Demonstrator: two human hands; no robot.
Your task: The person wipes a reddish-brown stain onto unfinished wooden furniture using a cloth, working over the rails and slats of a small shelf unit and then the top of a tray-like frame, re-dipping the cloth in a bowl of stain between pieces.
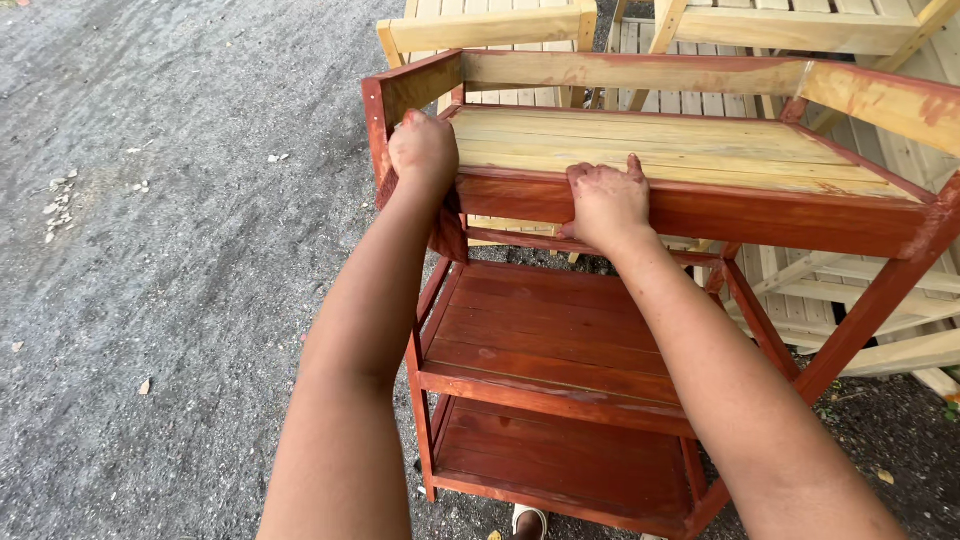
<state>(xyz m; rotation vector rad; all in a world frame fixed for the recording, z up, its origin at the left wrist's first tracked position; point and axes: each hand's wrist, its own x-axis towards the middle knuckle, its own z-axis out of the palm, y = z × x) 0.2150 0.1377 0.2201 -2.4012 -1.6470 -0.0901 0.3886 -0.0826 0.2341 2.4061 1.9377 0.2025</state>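
Note:
A three-tier wooden shelf rack (760,215) stands in front of me, its frame and two lower shelves stained red-brown. Its top shelf (660,145) is bare pale wood. My left hand (422,150), smeared with red stain, is closed around the rack's front left corner, with what looks like a dark stained rag (448,230) hanging below it. My right hand (605,205), also stained, grips the top shelf's front rail, fingers curled over its edge.
Unstained pale wooden racks (800,30) stand right behind and to the right of the red one. Grey gravelly ground (180,250) spreads to the left. The toe of a sandal (528,522) shows at the bottom, by the rack's base.

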